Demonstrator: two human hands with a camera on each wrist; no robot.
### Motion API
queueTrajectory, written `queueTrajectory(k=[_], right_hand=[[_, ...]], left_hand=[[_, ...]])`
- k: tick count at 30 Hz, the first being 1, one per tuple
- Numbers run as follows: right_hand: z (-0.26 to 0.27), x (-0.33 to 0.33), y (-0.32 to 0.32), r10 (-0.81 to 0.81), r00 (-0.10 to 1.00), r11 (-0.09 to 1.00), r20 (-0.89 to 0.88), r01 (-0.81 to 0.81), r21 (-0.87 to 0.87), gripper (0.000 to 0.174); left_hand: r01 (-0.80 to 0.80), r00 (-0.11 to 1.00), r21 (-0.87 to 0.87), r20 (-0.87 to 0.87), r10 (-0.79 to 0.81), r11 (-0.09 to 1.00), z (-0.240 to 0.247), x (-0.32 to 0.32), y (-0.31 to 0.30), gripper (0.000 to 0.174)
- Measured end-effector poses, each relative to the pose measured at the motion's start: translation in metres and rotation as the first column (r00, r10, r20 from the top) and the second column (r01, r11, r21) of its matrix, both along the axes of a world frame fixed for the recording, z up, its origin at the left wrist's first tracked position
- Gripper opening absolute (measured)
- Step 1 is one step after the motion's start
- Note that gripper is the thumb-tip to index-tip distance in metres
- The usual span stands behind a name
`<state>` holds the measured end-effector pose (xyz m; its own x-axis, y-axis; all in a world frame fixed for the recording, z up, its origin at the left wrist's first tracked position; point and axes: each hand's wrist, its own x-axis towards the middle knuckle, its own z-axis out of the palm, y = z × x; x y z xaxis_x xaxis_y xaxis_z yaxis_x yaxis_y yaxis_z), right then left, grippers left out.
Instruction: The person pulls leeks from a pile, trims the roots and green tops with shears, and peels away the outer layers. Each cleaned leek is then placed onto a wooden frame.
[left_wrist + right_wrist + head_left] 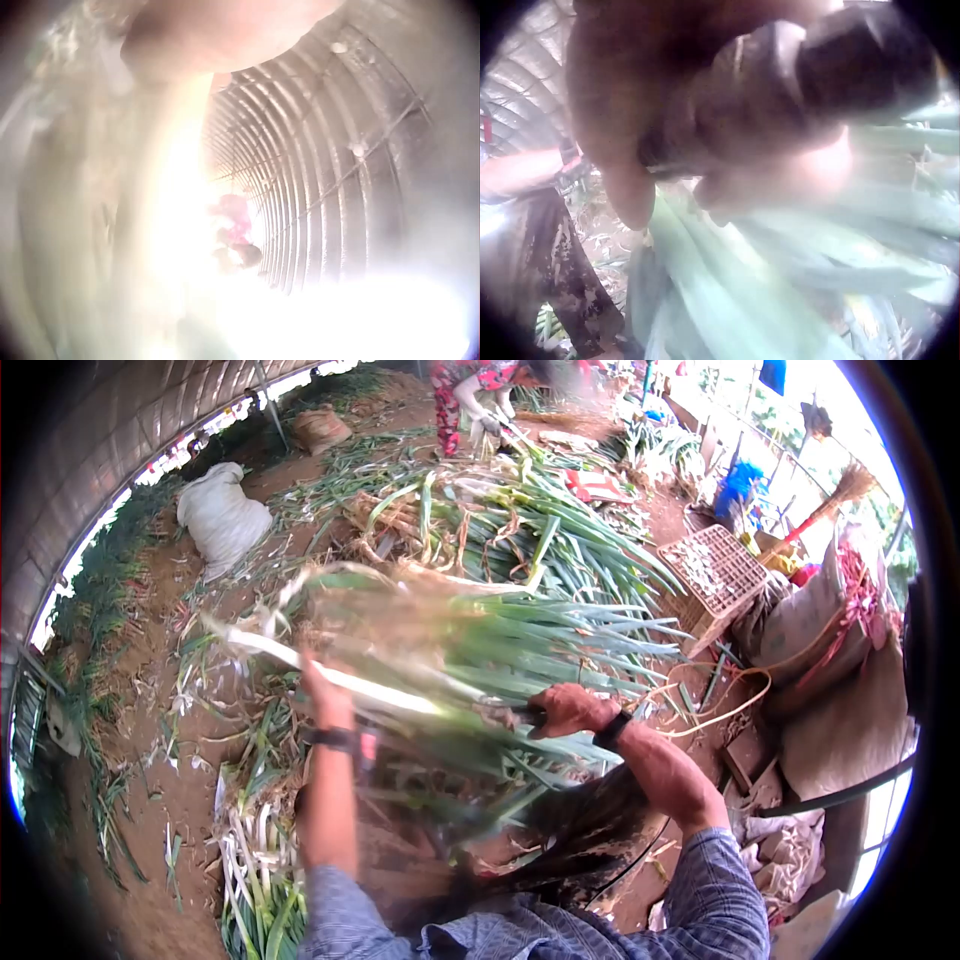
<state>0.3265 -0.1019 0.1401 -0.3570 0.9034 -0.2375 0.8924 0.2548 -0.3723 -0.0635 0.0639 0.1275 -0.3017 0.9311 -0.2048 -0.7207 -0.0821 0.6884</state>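
Working a green onion (pixel 385 693) above a heap (pixel 560 625), the left hand (pixel 329 702) is gripping its white shaft, the right hand (pixel 574 712) clasping a dark handle (pixel 526 714); next, the handling is probably needing steady control.

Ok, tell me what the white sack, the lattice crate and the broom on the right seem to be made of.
White sack: likely woven plastic or cloth, matt; it bulges and creases softly.
Lattice crate: probably dull tan plastic, given its regular openwork, though wood can't be ruled out.
Broom: straw-like plant fibre, judging by its frayed tan bristles; the red handle's material is unclear.
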Motion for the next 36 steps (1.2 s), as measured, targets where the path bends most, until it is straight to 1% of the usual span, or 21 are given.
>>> queueTrajectory(k=[3, 5, 6, 8, 10, 13, 14, 17, 18, 20, 23, 24, 25, 26, 27, 28, 30, 31, 33, 34, 36], right_hand=[[0.009, 0.010, -0.003, -0.060, 0.995, 0.997, 0.084, 0.063, -0.035, 0.049], [0.006, 0.019, -0.001, -0.127, 0.990, 0.989, 0.054, 0.131, -0.068, 0.047], [0.008, 0.017, -0.003, -0.168, 0.985, 0.984, 0.036, 0.169, -0.053, 0.046], [0.017, 0.014, -0.007, -0.228, 0.973, 0.972, 0.028, 0.230, -0.046, 0.047], [0.006, 0.013, -0.003, -0.193, 0.979, 0.980, 0.065, 0.195, -0.038, 0.048], [-0.007, 0.008, 0.003, -0.129, 0.987, 0.991, 0.096, 0.132, -0.029, 0.049], [-0.008, 0.004, 0.006, -0.120, 0.986, 0.992, 0.119, 0.124, -0.035, 0.049], [-0.007, -0.006, 0.015, -0.051, 0.985, 0.996, 0.165, 0.062, -0.062, 0.051], [-0.007, -0.009, 0.018, -0.010, 0.983, 0.996, 0.183, 0.027, -0.088, 0.051], [-0.026, -0.008, 0.022, 0.055, 0.980, 0.994, 0.191, -0.036, -0.102, 0.052], [-0.029, -0.015, 0.021, 0.047, 0.995, 0.994, 0.084, -0.038, -0.105, 0.051], [-0.026, -0.015, 0.024, -0.063, 0.995, 0.994, 0.074, 0.069, -0.079, 0.051], [-0.019, -0.015, 0.028, -0.168, 0.983, 0.983, 0.068, 0.172, -0.057, 0.051], [-0.015, -0.014, 0.030, -0.269, 0.961, 0.962, 0.062, 0.272, -0.034, 0.051], [-0.015, -0.013, 0.028, -0.182, 0.976, 0.977, 0.118, 0.193, -0.090, 0.051], [-0.017, -0.012, 0.024, -0.089, 0.982, 0.982, 0.168, 0.114, -0.148, 0.052], [-0.029, -0.007, 0.017, 0.076, 0.985, 0.983, 0.157, -0.047, -0.178, 0.052], [-0.032, -0.008, 0.017, -0.006, 0.998, 0.983, 0.068, 0.018, -0.185, 0.051], [0.009, -0.019, 0.016, -0.242, 0.968, 0.954, 0.064, 0.249, -0.165, 0.052], [0.022, -0.018, 0.017, -0.306, 0.949, 0.939, 0.076, 0.314, -0.142, 0.054], [0.014, -0.007, 0.016, -0.203, 0.976, 0.952, 0.083, 0.216, -0.218, 0.057]], left_hand=[[-0.125, 0.970, 0.190, -0.184, 0.161, 0.974, 0.082, -0.081, 0.007, 0.043], [-0.360, 0.888, 0.158, -0.246, 0.389, 0.920, 0.163, -0.114, -0.010, 0.040], [-0.296, 0.855, 0.322, -0.331, 0.400, 0.899, 0.183, -0.155, -0.011, 0.038], [-0.437, 0.664, 0.391, -0.468, 0.583, 0.810, 0.253, -0.189, -0.037, 0.036], [-0.331, 0.584, 0.484, -0.569, 0.579, 0.810, 0.302, -0.229, -0.067, 0.037], [-0.311, 0.195, 0.516, -0.787, 0.585, 0.798, 0.338, -0.300, -0.101, 0.044], [-0.323, -0.016, 0.447, -0.884, 0.467, 0.834, 0.341, -0.319, -0.117, 0.048], [-0.245, -0.714, 0.623, -0.634, 0.297, 0.743, 0.304, -0.408, -0.131, 0.056], [-0.364, -0.731, 0.426, -0.682, 0.029, 0.828, 0.281, -0.411, -0.142, 0.050], [-0.517, -0.725, 0.070, -0.565, -0.393, 0.853, 0.229, -0.426, -0.154, 0.043], [-0.176, -0.365, -0.070, -0.922, -0.131, 0.982, 0.121, -0.406, -0.131, 0.033], [0.018, -0.358, 0.046, -0.932, 0.049, 0.999, 0.090, -0.383, -0.113, 0.024], [-0.025, -0.161, -0.058, -0.985, -0.061, 0.998, 0.065, -0.341, -0.094, 0.025], [0.058, -0.247, 0.004, -0.969, 0.018, 0.998, 0.024, -0.319, -0.063, 0.024], [0.100, 0.065, -0.110, -0.991, -0.116, 0.989, 0.041, -0.225, -0.069, 0.019], [0.268, 0.166, -0.154, -0.965, -0.203, 0.951, 0.028, -0.178, -0.052, 0.020], [0.456, 0.230, -0.260, -0.889, -0.395, 0.851, 0.005, -0.099, -0.031, 0.024], [0.487, 0.183, -0.250, -0.908, -0.378, 0.837, -0.021, -0.071, -0.016, 0.024], [0.559, 0.366, -0.309, -0.740, -0.564, 0.769, -0.055, -0.019, -0.001, 0.022], [0.556, 0.371, -0.337, -0.717, -0.590, 0.760, -0.066, 0.000, 0.003, 0.020], [0.531, 0.455, -0.355, -0.647, -0.612, 0.770, -0.088, 0.026, 0.013, 0.018]])
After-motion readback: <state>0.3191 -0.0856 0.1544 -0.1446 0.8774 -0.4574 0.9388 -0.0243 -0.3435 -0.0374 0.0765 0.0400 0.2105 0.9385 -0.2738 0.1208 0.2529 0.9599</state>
